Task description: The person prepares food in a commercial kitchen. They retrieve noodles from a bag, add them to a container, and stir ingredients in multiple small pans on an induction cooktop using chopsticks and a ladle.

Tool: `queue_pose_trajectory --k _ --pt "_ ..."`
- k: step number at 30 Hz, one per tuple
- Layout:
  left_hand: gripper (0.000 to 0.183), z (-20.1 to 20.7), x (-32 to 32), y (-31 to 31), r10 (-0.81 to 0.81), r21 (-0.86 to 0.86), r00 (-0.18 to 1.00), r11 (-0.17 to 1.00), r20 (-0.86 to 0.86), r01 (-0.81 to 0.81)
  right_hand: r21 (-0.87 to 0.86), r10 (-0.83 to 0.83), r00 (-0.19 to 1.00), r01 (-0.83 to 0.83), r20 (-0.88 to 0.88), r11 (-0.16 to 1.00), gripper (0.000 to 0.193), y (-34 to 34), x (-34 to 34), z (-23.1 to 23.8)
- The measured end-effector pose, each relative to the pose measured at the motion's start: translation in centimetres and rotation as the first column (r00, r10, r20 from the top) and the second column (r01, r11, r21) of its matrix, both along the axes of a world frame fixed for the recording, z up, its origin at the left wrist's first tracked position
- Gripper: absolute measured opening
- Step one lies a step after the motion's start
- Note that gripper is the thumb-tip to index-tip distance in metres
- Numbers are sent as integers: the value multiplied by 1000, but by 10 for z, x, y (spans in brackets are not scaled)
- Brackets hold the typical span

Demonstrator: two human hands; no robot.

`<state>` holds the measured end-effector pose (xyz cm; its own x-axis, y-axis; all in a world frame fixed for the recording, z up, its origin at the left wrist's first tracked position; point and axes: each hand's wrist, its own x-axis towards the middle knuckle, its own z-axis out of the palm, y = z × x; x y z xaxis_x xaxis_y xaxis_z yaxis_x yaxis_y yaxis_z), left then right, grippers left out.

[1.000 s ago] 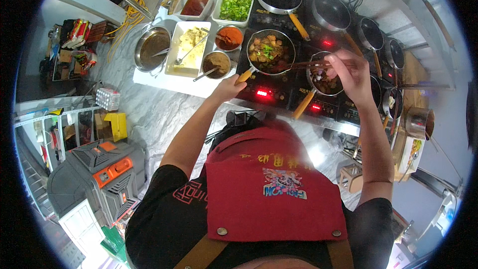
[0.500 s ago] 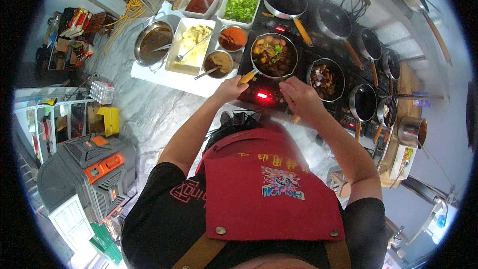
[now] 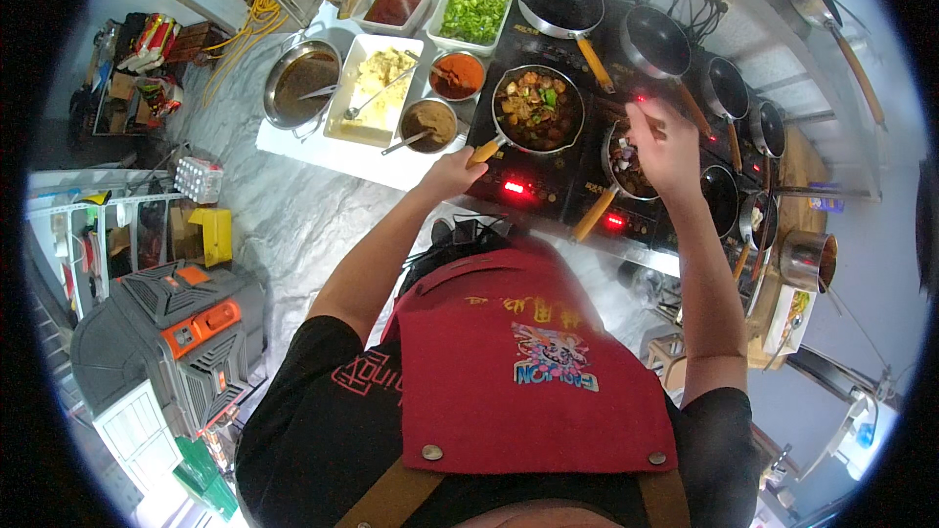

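My left hand (image 3: 455, 174) is wrapped round the wooden handle (image 3: 484, 151) of a pan (image 3: 584, 115) on the hob. Brown stew with chunks and a little chopped green (image 3: 540, 108) fills that pan. To its right, my right hand (image 3: 669, 154) hovers over a second pan (image 3: 605, 158), fingers pinched together. A thin brownish thing may be between those fingers, but I cannot make it out. Dark pieces with pale purplish bits (image 3: 623, 152) lie in the second pan, partly hidden by my hand. Its wooden handle (image 3: 595, 214) points toward me, untouched.
Left of the hob stand a tray of yellow food (image 3: 415, 44), a tub of chopped greens (image 3: 510, 8), red powder (image 3: 473, 91), brown paste (image 3: 409, 115) and a pot of dark liquid (image 3: 270, 96). Several dark pans, including one behind (image 3: 562, 2), sit on other burners.
My right hand has moved right and away from me, from the stew pan's edge to above the second pan. My left hand keeps its hold on the handle.
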<state>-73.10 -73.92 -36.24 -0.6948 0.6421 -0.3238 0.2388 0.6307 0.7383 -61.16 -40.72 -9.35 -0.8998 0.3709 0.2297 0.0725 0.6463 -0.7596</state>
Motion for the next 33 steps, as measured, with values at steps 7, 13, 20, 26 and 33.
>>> queue_pose_trajectory --k 7,13,20,26,33 --pt "50 6 0 0 -9 -8 1000 1000 -1 9 -142 119 988 -105 99 984 21 0 3 -31" --pt "51 4 2 2 -15 7 999 1000 -29 15 -220 124 992 -120 1 968 20 -27 10 -42" --pt "62 1 -1 -1 -24 -54 999 998 -30 22 -232 61 995 -42 75 972 26 1 22 18" --pt "66 -3 -1 2 -25 -33 1000 999 -10 24 -221 272 957 -245 104 944 17 -15 33 -30" --pt "57 -2 0 0 -13 -20 998 1000 -64 12 294 413 911 -398 12 869 11 -55 30 -64"
